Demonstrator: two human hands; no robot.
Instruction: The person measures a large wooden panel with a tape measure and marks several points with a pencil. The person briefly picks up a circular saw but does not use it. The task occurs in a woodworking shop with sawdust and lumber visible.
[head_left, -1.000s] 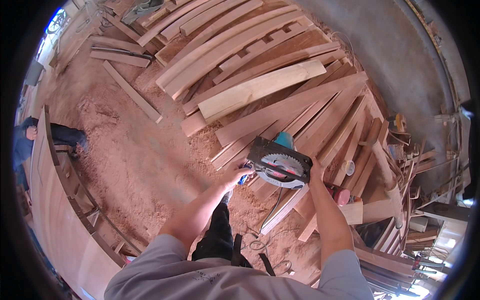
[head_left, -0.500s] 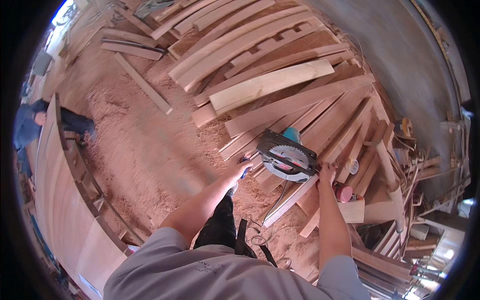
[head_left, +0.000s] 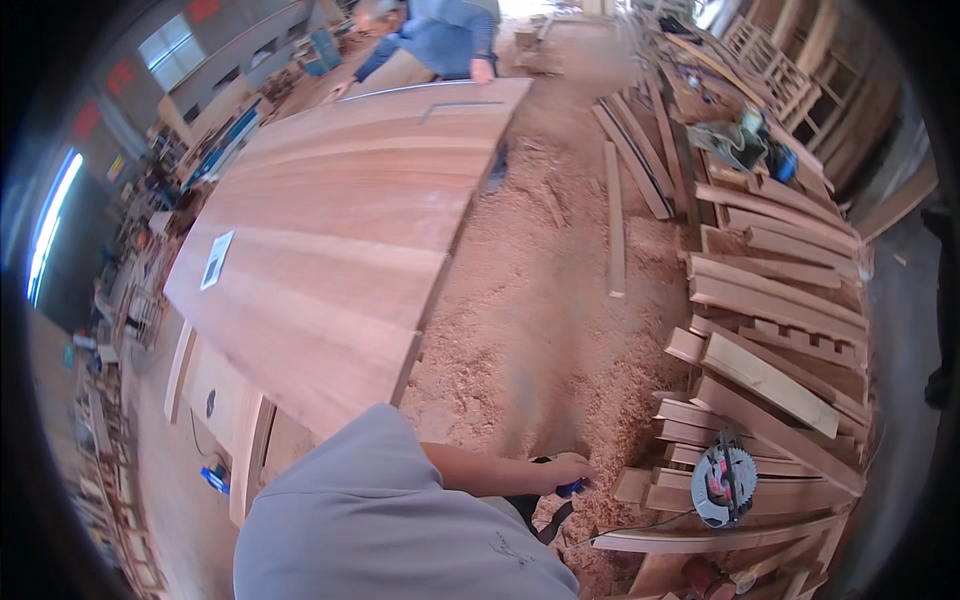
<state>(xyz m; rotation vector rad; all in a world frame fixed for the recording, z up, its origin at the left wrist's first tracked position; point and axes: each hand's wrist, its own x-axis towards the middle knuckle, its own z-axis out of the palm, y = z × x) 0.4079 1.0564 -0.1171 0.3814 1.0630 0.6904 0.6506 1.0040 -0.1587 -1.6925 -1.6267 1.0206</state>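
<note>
My left hand (head_left: 567, 472) is closed around a small blue thing, mostly hidden by the fingers, low in the view above the sawdust. My right hand is out of view. To the right of my left hand, a circular saw (head_left: 722, 483) rests on the stacked planks, its toothed blade showing. A large wooden panel (head_left: 350, 240) lies to my left, with a small white sheet (head_left: 216, 260) and a metal square (head_left: 455, 107) on it. At its far edge a co-worker (head_left: 445, 35) in blue bends over, one hand (head_left: 482, 71) on the panel.
Planks (head_left: 770, 290) are piled along the right side, some curved. A single narrow board (head_left: 614, 220) lies on the sawdust-covered floor (head_left: 540, 330). Near the saw stands a red cylindrical object (head_left: 706, 578). A blue tool (head_left: 215, 479) with a cord is below the panel at left.
My view has swung left and up, bringing the large panel and the co-worker into sight. My right hand, earlier beside the saw, has left the view. My left hand still holds the blue thing.
</note>
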